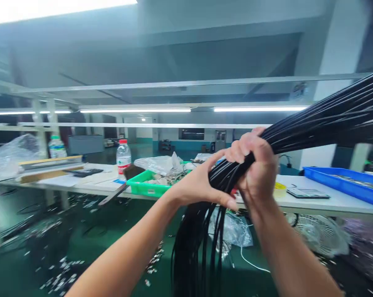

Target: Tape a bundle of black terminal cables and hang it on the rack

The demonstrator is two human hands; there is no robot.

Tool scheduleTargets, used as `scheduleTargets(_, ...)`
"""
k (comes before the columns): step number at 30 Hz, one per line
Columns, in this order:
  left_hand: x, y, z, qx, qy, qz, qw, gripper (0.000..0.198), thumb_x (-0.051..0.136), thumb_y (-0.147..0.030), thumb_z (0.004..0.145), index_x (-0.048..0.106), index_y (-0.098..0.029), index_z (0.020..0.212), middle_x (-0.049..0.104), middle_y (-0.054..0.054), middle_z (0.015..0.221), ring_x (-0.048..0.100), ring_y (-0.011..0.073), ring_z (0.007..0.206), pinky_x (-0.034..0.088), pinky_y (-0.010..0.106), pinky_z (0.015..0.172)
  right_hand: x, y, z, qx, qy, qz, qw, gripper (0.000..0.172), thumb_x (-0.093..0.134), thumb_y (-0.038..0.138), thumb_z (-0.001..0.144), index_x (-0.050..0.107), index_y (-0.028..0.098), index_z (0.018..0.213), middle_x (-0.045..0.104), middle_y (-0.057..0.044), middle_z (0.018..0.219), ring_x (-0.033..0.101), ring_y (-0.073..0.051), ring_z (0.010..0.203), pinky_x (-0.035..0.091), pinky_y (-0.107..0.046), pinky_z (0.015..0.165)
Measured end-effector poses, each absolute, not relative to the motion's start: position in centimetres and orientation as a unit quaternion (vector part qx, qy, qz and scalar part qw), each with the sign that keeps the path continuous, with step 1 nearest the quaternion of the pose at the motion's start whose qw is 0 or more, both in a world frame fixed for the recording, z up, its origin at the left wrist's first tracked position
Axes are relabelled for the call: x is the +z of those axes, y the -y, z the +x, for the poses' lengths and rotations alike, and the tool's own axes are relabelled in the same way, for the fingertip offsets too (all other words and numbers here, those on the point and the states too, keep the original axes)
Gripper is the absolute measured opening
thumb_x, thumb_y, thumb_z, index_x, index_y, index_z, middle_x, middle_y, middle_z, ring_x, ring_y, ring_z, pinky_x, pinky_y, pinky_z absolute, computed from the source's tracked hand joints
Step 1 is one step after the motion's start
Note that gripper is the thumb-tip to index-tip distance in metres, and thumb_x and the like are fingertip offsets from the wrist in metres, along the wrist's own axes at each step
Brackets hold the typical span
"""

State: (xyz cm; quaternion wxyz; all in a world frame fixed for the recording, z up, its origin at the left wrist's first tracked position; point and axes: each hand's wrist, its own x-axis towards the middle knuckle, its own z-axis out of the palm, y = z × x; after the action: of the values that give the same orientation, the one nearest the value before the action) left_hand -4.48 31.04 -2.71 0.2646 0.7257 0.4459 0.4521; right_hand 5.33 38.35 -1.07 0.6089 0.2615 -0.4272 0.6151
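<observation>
A thick bundle of black cables [322, 119] stretches from the upper right edge down to the middle, where its loose part hangs toward the floor. My right hand [257, 165] is closed round the bundle, with the fingers wrapped over it. Just to the left, my left hand [201, 181] curves about the same cables, thumb underneath and fingers reaching toward the right hand. Several strands hang apart below the left thumb. The palm side of the left hand is partly hidden by the cables.
Behind the hands runs a white bench with a green tray [149, 185], a water bottle [123, 156], a blue tray [344, 185] and a yellow tape roll [279, 190]. A white fan [316, 231] and plastic bags lie beneath. Small metallic bits litter the green floor [112, 243].
</observation>
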Motion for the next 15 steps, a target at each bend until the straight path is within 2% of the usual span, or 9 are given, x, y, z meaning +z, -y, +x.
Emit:
scheduleTargets(2,-3.0,-31.5,-5.4,0.386,-0.436,0.723,0.371,0.061,0.077,-0.023,0.056,0.053,-0.013,0.111,0.065,0.009,0.093,0.062,0.0247,0.086,0.048,0.041,0.083,-1.6,-38.2,4.9,0.635,0.413,0.259,0.599,0.013,0.048,0.012,0.073,0.039,0.022,0.074,0.032,0.011,0.049,0.031,-0.004,0.040,0.030,-0.019,0.044)
scheduleTargets(4,-2.6,-31.9,-5.7,0.335,-0.437,0.721,0.422,0.034,0.073,-0.017,0.059,0.062,-0.011,0.091,0.067,0.006,0.084,0.062,0.0213,0.081,0.049,0.036,0.081,-2.0,-38.2,4.5,0.646,0.409,0.267,0.587,0.014,0.049,0.013,0.073,0.038,0.022,0.073,0.032,0.011,0.049,0.032,-0.004,0.040,0.030,-0.018,0.044)
scheduleTargets(5,-2.3,-32.1,-5.6,0.333,-0.442,0.720,0.418,0.028,0.071,-0.015,0.060,0.063,-0.011,0.087,0.067,0.005,0.084,0.062,0.0201,0.081,0.049,0.034,0.081,-2.2,-38.4,4.5,0.647,0.408,0.273,0.584,0.014,0.049,0.014,0.073,0.038,0.022,0.073,0.032,0.011,0.050,0.032,-0.004,0.040,0.030,-0.018,0.044)
scheduleTargets(8,-2.2,-32.3,-4.8,0.346,-0.465,0.719,0.383,0.020,0.067,-0.013,0.062,0.063,-0.012,0.081,0.067,0.004,0.081,0.061,0.0177,0.078,0.047,0.029,0.077,-2.9,-38.8,4.8,0.649,0.403,0.288,0.578,0.015,0.050,0.015,0.073,0.038,0.023,0.075,0.033,0.011,0.050,0.031,-0.004,0.039,0.028,-0.017,0.041)
scheduleTargets(10,-3.1,-32.4,-4.3,0.322,-0.496,0.711,0.381,0.010,0.065,-0.018,0.064,0.061,-0.011,0.070,0.065,0.003,0.067,0.058,0.0148,0.065,0.046,0.024,0.064,-3.8,-39.2,5.1,0.653,0.405,0.290,0.571,0.015,0.050,0.015,0.073,0.038,0.024,0.077,0.035,0.012,0.050,0.030,-0.004,0.038,0.029,-0.017,0.041)
scheduleTargets(12,-4.6,-33.0,-4.3,0.312,-0.529,0.688,0.386,0.018,0.065,-0.028,0.065,0.054,-0.013,0.066,0.057,-0.001,0.051,0.049,0.0104,0.048,0.038,0.021,0.048,-5.0,-39.7,5.3,0.654,0.407,0.289,0.569,0.015,0.050,0.014,0.073,0.038,0.024,0.077,0.036,0.012,0.050,0.032,-0.004,0.037,0.030,-0.018,0.042)
scheduleTargets(15,-7.3,-34.6,-4.8,0.317,-0.581,0.671,0.332,0.033,0.065,-0.043,0.062,0.048,-0.015,0.072,0.046,-0.007,0.041,0.036,0.0074,0.038,0.027,0.019,0.040,-6.7,-40.6,5.4,0.652,0.395,0.289,0.580,0.015,0.052,0.014,0.072,0.040,0.023,0.076,0.038,0.011,0.050,0.034,-0.005,0.038,0.033,-0.019,0.044)
